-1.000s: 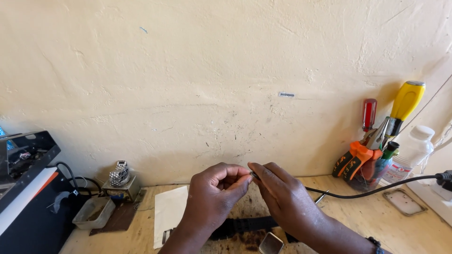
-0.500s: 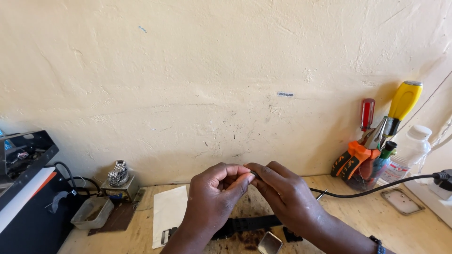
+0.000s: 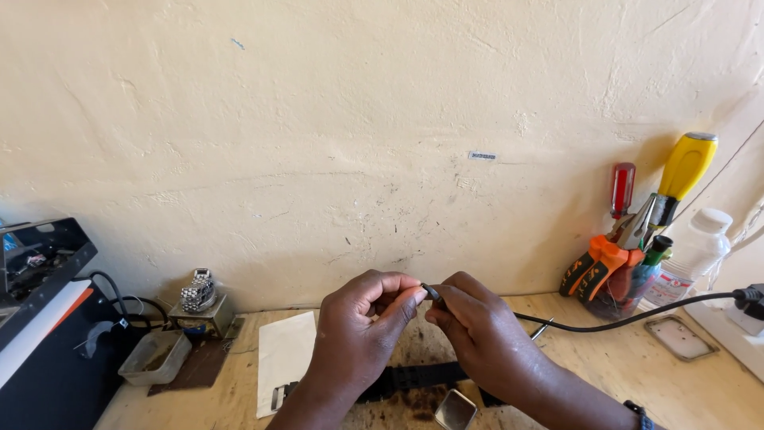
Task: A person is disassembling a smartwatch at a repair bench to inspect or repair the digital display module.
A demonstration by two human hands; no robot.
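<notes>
Both hands met just above the wooden worktop, low and centre in the head view, before a rough cream wall. The left hand had its fingers curled in, thumb and forefinger pinched on a small dark part at its 2 o'clock; the right hand had its fingers clenched on the same part from the other side, so the two sets of fingertips touched around it. What the part was could not be told, as it was tiny and mostly covered. A black cable ran from the right hand's 3 o'clock side across to a plug at the far right edge; whether it joined the pinched part was hidden by the fingers. Under the hands, at 6 o'clock, a black watch strap lay flat on the worktop, with a small shiny metal piece just beside it. At 9 o'clock of the left hand lay a white sheet of paper, and beyond it a small grey tray and a metal watch band on a little stand. At 2 o'clock of the right hand, against the wall, a holder carried orange-handled pliers, a red-handled screwdriver and a yellow-handled screwdriver, with a white plastic bottle just beside them.
</notes>
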